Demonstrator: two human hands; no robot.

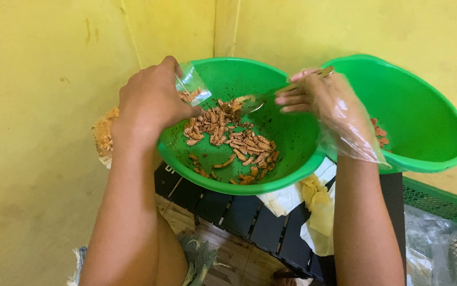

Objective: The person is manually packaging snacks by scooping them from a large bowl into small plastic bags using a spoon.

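Two bright green plastic basins: the near basin [292, 143] flecked with dark specks and holding orange-brown snack strips [228, 135], the far basin [424, 122] with a few reddish pieces; clear glove on the right hand [326, 103]; yellow wall [37, 79]; black slatted crate [239, 214]; pale yellow cloth [318, 206]

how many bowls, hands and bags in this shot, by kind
green bowls: 2, near bowl with spiced snack strips, far bowl
hands: 2, left hand bare, right hand in a clear glove
small clear bags: 1, bag in the left hand
spoons: 1, spoon in the right hand
total: 6
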